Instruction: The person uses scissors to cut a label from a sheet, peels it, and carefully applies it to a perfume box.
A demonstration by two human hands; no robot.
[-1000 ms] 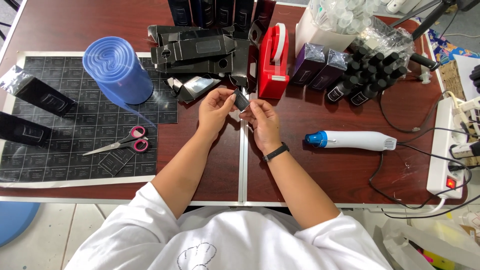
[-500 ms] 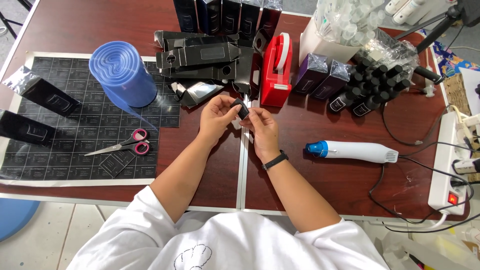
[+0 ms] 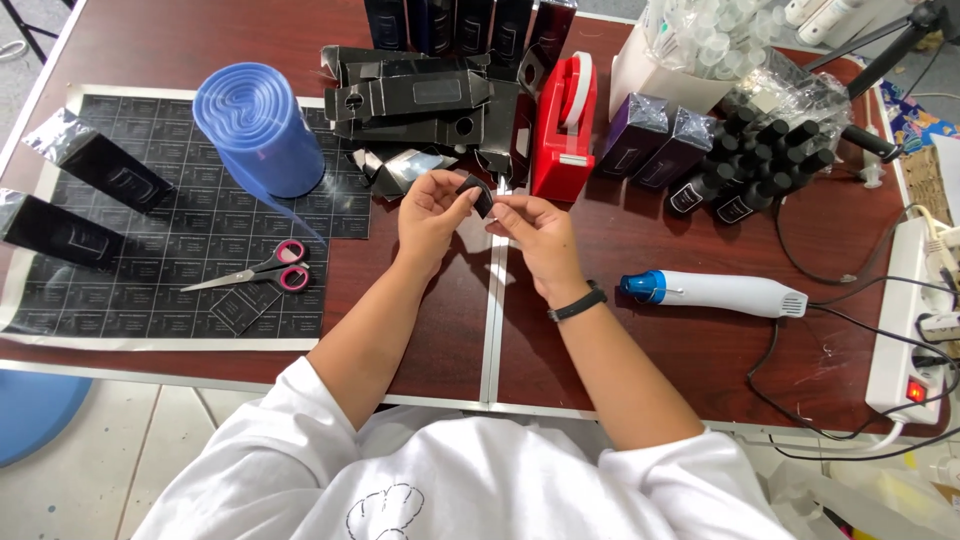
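Observation:
Both my hands meet over the middle of the dark red table (image 3: 640,340). My left hand (image 3: 432,215) and my right hand (image 3: 535,232) pinch the same small black piece (image 3: 478,192), which looks like a folded bit of card, between their fingertips. A black band circles my right wrist. Just behind the hands lie flattened black cartons (image 3: 410,100) and a red tape dispenser (image 3: 566,125).
A blue film roll (image 3: 258,125), scissors with pink handles (image 3: 255,272) and two black wrapped boxes (image 3: 95,165) sit on a black patterned sheet at left. At right are purple boxes (image 3: 655,145), dark bottles (image 3: 755,160), a white-and-blue heat tool (image 3: 715,292) and a power strip (image 3: 905,320).
The view has shifted slightly. My hands stay together on the small black piece, turning it between the fingertips.

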